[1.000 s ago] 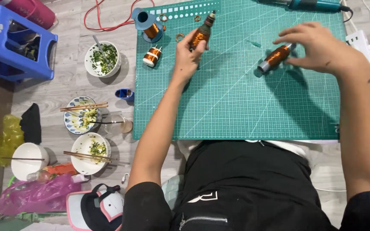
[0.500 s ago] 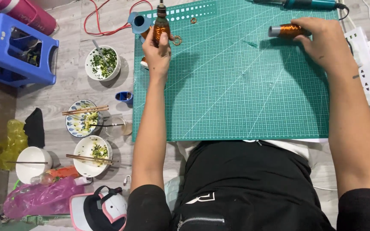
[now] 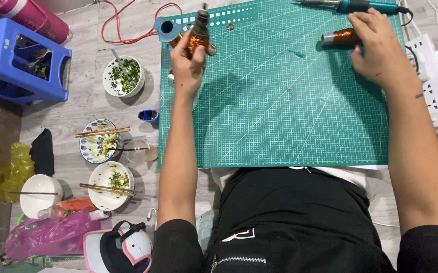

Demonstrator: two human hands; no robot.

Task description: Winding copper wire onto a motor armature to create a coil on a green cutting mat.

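**Two copper coils in hand**

Left hand point(image 3: 188, 63) grips one copper coil point(image 3: 197, 35) upright at the green mat's point(image 3: 279, 111) far corner. Right hand point(image 3: 378, 43) lies curled over another coil point(image 3: 341, 37) lying beside the soldering iron point(image 3: 355, 6). Sorting seems underway; careful placement needed.

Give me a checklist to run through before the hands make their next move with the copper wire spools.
1. Left hand grips its copper spool, raised at the mat's top edge: ok.
2. Right hand rests on the second spool, which lies on the green cutting mat: ok.
3. Mat centre free of tools: ok.
4. Soldering iron close to the right hand; whether hot: cannot tell.
5. Food bowls off the mat: ok.
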